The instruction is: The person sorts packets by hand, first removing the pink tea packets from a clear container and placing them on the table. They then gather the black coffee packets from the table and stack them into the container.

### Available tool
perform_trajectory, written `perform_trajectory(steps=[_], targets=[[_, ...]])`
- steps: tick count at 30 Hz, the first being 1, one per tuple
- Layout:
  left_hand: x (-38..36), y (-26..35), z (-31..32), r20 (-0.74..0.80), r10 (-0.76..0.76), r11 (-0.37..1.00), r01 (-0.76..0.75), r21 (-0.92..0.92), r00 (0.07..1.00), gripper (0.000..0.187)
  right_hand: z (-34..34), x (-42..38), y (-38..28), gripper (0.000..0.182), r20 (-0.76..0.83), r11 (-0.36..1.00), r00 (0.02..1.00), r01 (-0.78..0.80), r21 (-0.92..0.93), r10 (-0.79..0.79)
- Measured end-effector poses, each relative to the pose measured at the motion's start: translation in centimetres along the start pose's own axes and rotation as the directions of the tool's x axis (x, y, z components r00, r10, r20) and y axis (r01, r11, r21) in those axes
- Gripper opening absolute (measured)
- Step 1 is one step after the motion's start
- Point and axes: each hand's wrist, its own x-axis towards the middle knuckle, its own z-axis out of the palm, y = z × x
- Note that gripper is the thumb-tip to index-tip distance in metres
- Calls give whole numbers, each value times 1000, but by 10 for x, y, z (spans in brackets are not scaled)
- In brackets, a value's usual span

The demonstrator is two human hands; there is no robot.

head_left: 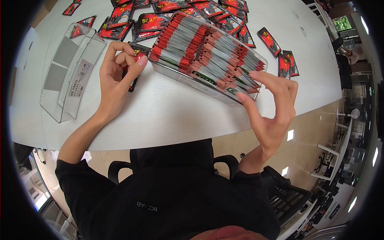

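Observation:
A clear plastic bin [192, 80] stands tilted in view on the table, packed with rows of upright red and silver sachets [218, 52]. My left hand [116, 68] is at the bin's left corner, its fingers curled and thumb bent. Between them is a black and red coffee sachet [134, 78], partly hidden by the hand. At the bin's right end is my right hand [276, 102], thumb and index finger spread apart. Its fingertips are at the last sachets and the front rim; whether they press on them is hard to tell.
A second clear plastic bin [60, 80] with a label lies at the left. Many black and red sachets [154, 22] are piled behind the full bin, and a few more [269, 41] lie to the right. A black chair [172, 156] is at the table's near edge.

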Motion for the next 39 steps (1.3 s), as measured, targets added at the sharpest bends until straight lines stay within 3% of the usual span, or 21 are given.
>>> perform_trajectory(steps=[3,8,15,18,20,29,35,39], targets=[[1,-2,1,-6,5,1000,-5,7,1000,22,-1,10,2,31,107,997,994,20,-81,-11],[0,-1,1,-7,-2,1000,2,19,1000,22,-9,19,12,21,274,950,948,225,-219,-161],[1,-1,1,-2,2,1000,-2,-2,1000,21,-14,16,17,17,320,949,941,198,-247,-113],[1,0,1,2,-6,1000,6,-6,1000,21,-8,16,12,16,261,958,957,183,-223,-122],[1,0,1,2,-8,1000,8,-14,1000,21,-5,16,10,18,340,948,928,236,-216,-154],[0,1,2,-7,-2,1000,2,-1,1000,22,-6,19,1,16,409,903,907,257,-344,-103],[0,1,2,4,6,1000,-5,-10,1000,23,-5,21,-4,25,370,950,927,167,-264,-60],[0,1,1,4,2,1000,-2,2,1000,23,1,17,-2,21,307,954,947,172,-247,-91]])
